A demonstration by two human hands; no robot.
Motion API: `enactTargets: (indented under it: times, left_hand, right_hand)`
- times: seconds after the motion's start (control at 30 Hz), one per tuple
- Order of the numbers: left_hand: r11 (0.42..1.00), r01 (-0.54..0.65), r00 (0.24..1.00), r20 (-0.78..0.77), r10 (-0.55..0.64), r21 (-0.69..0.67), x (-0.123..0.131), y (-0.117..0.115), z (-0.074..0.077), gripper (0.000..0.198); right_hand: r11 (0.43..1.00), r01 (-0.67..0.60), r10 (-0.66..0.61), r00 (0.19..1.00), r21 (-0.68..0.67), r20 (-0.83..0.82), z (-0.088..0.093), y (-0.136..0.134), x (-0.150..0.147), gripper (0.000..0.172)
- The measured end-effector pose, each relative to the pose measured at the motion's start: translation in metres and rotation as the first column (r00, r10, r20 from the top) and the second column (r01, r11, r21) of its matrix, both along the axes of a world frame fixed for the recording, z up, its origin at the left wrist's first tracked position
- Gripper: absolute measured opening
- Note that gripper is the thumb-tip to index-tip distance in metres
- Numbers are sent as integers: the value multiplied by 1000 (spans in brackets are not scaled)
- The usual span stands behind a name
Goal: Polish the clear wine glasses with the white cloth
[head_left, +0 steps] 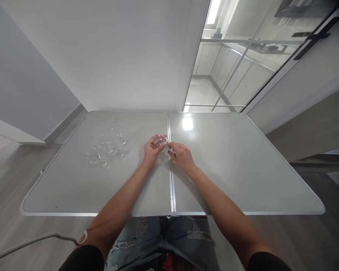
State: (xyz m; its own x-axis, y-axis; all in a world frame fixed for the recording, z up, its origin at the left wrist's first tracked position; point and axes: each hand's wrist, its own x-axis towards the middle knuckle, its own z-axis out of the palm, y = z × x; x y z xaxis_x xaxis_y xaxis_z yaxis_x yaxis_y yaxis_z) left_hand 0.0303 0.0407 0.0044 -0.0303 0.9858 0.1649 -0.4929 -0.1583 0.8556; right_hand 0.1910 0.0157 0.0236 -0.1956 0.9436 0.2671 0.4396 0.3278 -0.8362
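Observation:
My left hand (151,150) is closed around a clear, see-through rounded piece (159,140), like a small transparent cup or shell. Just right of it, over the table's middle seam, my right hand (183,155) pinches a small white piece (171,150) whose kind I cannot make out. The white piece is close to the open-looking end of the clear one; whether they touch is hidden by my fingers. To the left lies a loose group of similar clear pieces (110,148), several of them, with glints on their edges.
The light grey folding table (228,169) has a metal seam (172,188) down its middle. A white wall (124,56) stands behind it. At the back right is a glass-paned door (237,67). A pale cable (39,239) runs by my left forearm.

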Motion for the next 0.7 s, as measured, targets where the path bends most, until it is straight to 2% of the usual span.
enactTargets:
  times: [0.03,0.07,0.13,0.17,0.23,0.27,0.3,0.33,0.4,0.43,0.47,0.5,0.57,0.63,0.7]
  left_hand:
    - [1000,1,1000,1,-1,-2,-1,0,0,54]
    - [1000,15,1000,7,-15,-6,-1,-1,0,54]
    - [997,72,997,27,-72,-12,-2,-3,2,56]
    - [994,111,993,36,-110,-12,-3,-5,3,58]
    - [983,185,982,40,-184,-6,-4,-8,5,65]
    - [978,210,977,36,-209,-3,-3,-8,6,68]
    - [975,221,975,32,-220,-4,-3,-9,6,69]
    - [977,213,977,28,-212,-7,-3,-8,6,68]
    - [990,143,990,16,-143,-20,-2,-5,4,62]
    - [995,96,995,8,-96,-26,-1,-4,3,58]
    - [998,55,998,1,-55,-31,-1,-2,2,54]
    - [999,26,1000,-1,-26,-32,-1,-1,1,52]
    - [999,19,1000,11,-18,-26,-2,0,0,52]
    - [998,66,997,35,-65,-18,-3,-2,1,53]
    - [990,142,989,44,-141,-6,-3,-6,4,56]
  right_hand:
    - [1000,5,-7,999,27,45,0,-1,-1,15]
    - [1000,-11,11,1000,-1,29,1,-1,-1,15]
    - [976,-128,99,982,-179,-164,5,0,3,19]
    - [929,-239,149,940,-283,-307,7,1,6,22]
    - [774,-480,205,806,-412,-555,10,4,12,29]
    - [706,-559,216,755,-435,-619,11,5,14,32]
    - [682,-581,217,741,-445,-636,11,5,15,34]
    - [713,-544,209,768,-443,-606,10,6,15,34]
    - [869,-331,158,891,-369,-426,6,5,11,29]
    - [939,-197,107,946,-283,-305,4,4,8,25]
    - [980,-86,50,980,-181,-193,2,3,5,22]
    - [995,-18,8,994,-96,-107,0,2,2,19]
    - [998,-7,3,998,-63,-62,0,1,-1,18]
    - [969,-126,81,974,-211,-211,4,1,0,20]
    - [854,-348,149,876,-387,-458,9,2,5,26]
